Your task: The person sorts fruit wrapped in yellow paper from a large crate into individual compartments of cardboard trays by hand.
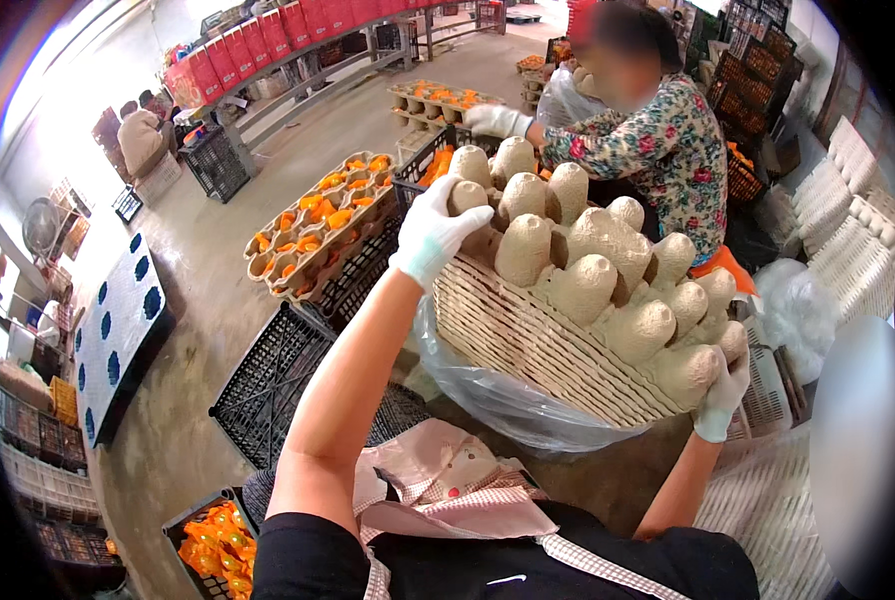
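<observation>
A thick stack of beige moulded pulp trays (543, 335) is tilted in front of me, its rows of rounded cones facing up. My left hand (434, 234), in a white glove, is closed on a cone at the stack's far left corner. At the near right corner my right hand (725, 396), also gloved, is closed round the edge; some of its fingers are hidden. A clear plastic bag (503, 405) hangs round the stack's lower side. Whether the hands grip only the top tray or several cannot be told.
Pulp trays with orange fruit (320, 225) stand left of the stack, over black crates (273, 375). A co-worker (658, 150) in a floral top sits just beyond. A crate of orange fruit (218, 545) is at lower left. More pulp trays (848, 255) are piled at right.
</observation>
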### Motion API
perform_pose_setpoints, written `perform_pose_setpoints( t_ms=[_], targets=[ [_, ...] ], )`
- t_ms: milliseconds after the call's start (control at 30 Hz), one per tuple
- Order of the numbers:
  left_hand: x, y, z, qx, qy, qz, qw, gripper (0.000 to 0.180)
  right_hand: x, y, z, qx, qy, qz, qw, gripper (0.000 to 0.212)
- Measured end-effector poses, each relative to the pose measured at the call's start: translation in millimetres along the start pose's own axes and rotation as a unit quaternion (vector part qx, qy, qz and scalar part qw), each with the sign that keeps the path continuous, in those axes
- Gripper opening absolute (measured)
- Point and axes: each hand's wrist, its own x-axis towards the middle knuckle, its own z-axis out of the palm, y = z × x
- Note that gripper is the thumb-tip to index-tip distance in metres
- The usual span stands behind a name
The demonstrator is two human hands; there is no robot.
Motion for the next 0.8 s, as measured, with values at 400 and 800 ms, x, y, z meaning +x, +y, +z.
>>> perform_pose_setpoints(
  t_ms=[400, 800],
  targets=[
    [-4, 45, -47, -0.042, 0.139, 0.138, 0.980, 0.058, 34, -79, -57, -0.176, -0.017, -0.200, 0.964, 0.051],
    [-4, 33, -64, -0.218, 0.035, 0.142, 0.965, 0.064, 85, -66, -56, -0.126, -0.099, -0.202, 0.966, 0.046]
  ],
)
